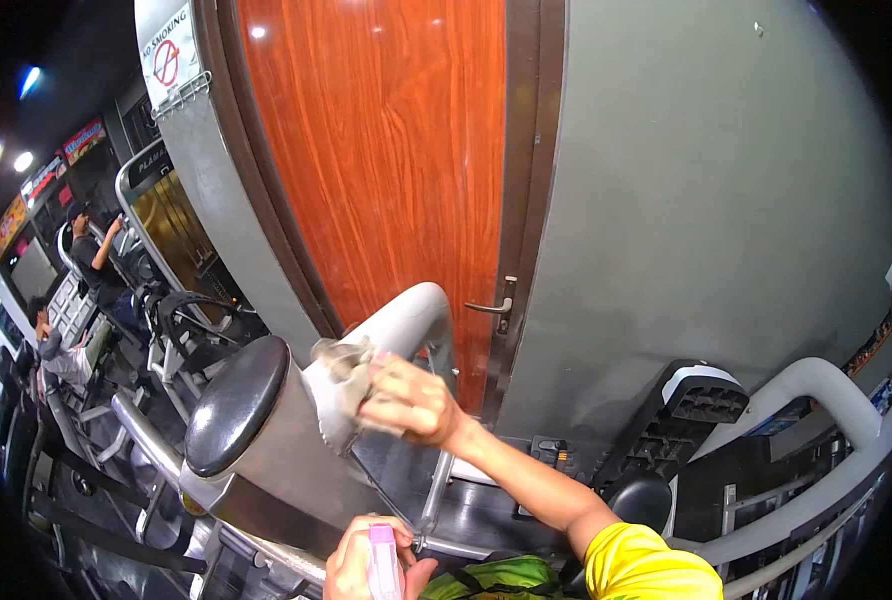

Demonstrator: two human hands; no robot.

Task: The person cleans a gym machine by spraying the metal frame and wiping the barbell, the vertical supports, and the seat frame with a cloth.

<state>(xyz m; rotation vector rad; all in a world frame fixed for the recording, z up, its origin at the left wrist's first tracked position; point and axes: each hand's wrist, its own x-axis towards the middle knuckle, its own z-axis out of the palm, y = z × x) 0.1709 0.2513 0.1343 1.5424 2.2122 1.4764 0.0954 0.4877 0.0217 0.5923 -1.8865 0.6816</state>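
- In the head view, we are seeing our right hand (413,403) bunching a pale cloth (342,360); its fingers are curling closely around the folds, probably so that the wad is staying firm under pressure.
- We are finding the cloth near the middle, toward 8 o'clock, beside the grey-white curved tube (416,305); blur is leaving us unable to tell whether it is touching.
- The cloth's longer axis is running roughly from 12 to 6 o'clock, its crumpled top pointing toward 12 and a loose flap hanging toward 6.
- Our left hand (351,568), between 6 and 7 o'clock, is wrapping its fingers around a pink-capped bottle (385,580), perhaps keeping it close for reuse.
- The bottle's long axis is also running from 12 to 6 o'clock, cap toward 12; its lower end is passing out of sight.
- The black pad (238,405) is sitting at 9 o'clock from the cloth, apart from it; the wood-grain door (381,150) is standing behind, toward 12.
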